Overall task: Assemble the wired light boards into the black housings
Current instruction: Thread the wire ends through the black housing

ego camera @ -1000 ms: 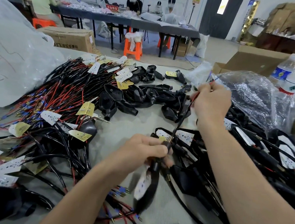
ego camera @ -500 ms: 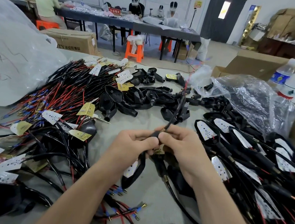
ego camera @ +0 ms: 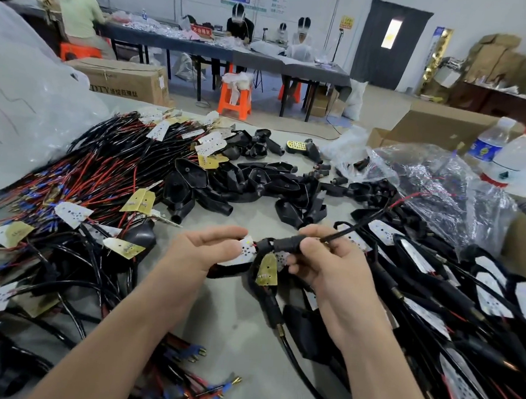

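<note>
Above the middle of the table, my left hand (ego camera: 206,250) holds a white light board (ego camera: 246,248) that lies in a black housing (ego camera: 233,268). My right hand (ego camera: 329,265) grips the black stem (ego camera: 286,245) of that housing between thumb and fingers. A black cable (ego camera: 358,225) with red wire runs from the stem up to the right. Below my hands a yellow-backed board (ego camera: 267,269) hangs. Loose wired boards (ego camera: 72,214) are heaped on the left, empty black housings (ego camera: 250,182) lie in the middle, and assembled units (ego camera: 439,278) are piled on the right.
A large clear plastic bag (ego camera: 24,108) bulges at the left. A crumpled plastic bag (ego camera: 431,185), two water bottles (ego camera: 501,153) and cardboard boxes (ego camera: 446,126) stand at the right. Loose red and blue terminals (ego camera: 201,381) lie near the front edge. People work at far tables.
My right hand came back from the far cable end to the housing stem. The housing has turned level and the left hand now holds the board in it.
</note>
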Available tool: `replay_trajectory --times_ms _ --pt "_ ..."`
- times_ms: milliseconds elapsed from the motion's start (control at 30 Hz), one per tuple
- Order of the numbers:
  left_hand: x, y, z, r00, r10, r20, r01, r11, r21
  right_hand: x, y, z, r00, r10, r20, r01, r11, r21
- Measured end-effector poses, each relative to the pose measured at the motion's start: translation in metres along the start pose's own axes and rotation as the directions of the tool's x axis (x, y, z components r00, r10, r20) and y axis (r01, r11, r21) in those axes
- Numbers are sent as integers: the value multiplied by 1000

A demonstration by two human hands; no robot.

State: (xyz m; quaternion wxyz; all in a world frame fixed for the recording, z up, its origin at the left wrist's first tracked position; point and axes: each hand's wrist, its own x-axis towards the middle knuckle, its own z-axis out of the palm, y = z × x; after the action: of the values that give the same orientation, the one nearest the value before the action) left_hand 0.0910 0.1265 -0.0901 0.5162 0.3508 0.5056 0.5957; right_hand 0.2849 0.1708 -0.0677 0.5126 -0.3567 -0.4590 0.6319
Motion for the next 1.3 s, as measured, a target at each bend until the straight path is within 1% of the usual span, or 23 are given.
replay_trajectory --times_ms 100,167,300,367,500,567,667,833,967,1067,1200,1300 --pt "-1 2 0 996 59 -72 -65 995 -74 -2 5 3 999 22 40 -21 1000 -8" --pt "0 5 -1 991 90 -96 -100 990 -102 -2 9 7 999 24 23 -24 1000 -18" --pt "-2 5 0 988 138 -70 -136 990 35 -2 13 11 996 59 -67 -62 998 -33" --pt "-2 4 1 988 133 -78 -129 990 54 -2 14 13 993 73 -97 -77 996 -39" --pt "-4 4 6 991 94 -93 -91 995 34 -3 14 14 993 57 -107 -55 998 27" --pt "-5 4 8 993 62 -95 -59 998 34 -3 14 13 993 60 -100 -57 998 27" --pt "-6 4 8 992 51 -118 -41 996 85 -3 14 10 995 72 -65 -72 997 11" --pt "-9 9 8 994 30 -106 -33 999 -30 -4 12 8 996 86 12 -86 995 -49" --pt "-9 7 8 989 83 -122 -82 997 13 -5 10 7 994 108 35 -106 993 -57" --pt "-9 7 8 989 99 -111 -100 995 0 -5 10 7 994 105 40 -103 993 -62" --pt "-8 6 7 988 114 -104 -114 993 4 -5 11 6 995 84 51 -81 995 -65" --pt "-9 5 8 976 169 -138 -163 985 55 -5 10 6 995 60 78 -55 996 -71"
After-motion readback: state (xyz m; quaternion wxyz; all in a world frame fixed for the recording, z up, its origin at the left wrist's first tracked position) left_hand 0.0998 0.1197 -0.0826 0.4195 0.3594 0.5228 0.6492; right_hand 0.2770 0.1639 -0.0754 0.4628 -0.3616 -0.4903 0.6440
